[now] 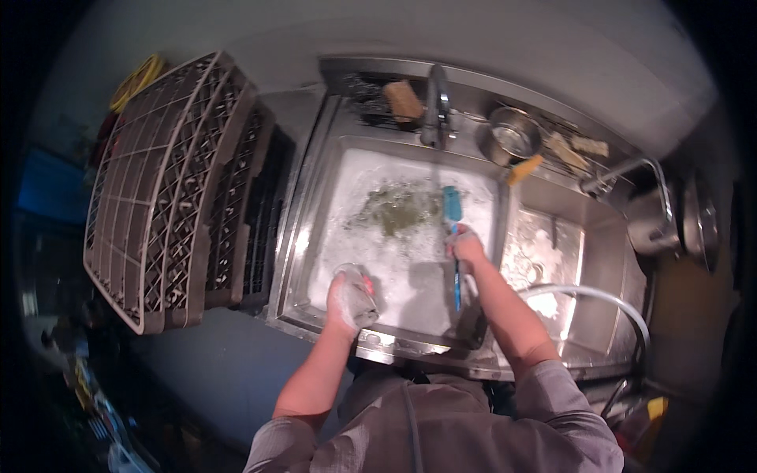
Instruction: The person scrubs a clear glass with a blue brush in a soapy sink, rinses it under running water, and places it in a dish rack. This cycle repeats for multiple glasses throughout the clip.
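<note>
My left hand (342,292) grips a sudsy drinking vessel (361,301), apparently a clear glass, above the front left part of the foam-filled sink basin (402,284). The vessel lies tilted, with its lower end towards me. In my right hand (465,245) is a dish brush (452,204) with a teal head and a blue handle. Its head points away from me over the right side of the basin. White foam covers most of the water, and a murky greenish patch shows near the middle. The brush and the vessel are apart.
Grey plastic dishwasher racks (177,195) are stacked at left. Behind the basin stand a faucet (439,106), a brown sponge (403,100) and a metal pot (513,133). An orange-yellow object (525,170) rests on the divider. A pale hose (582,290) arches over the right basin (603,266).
</note>
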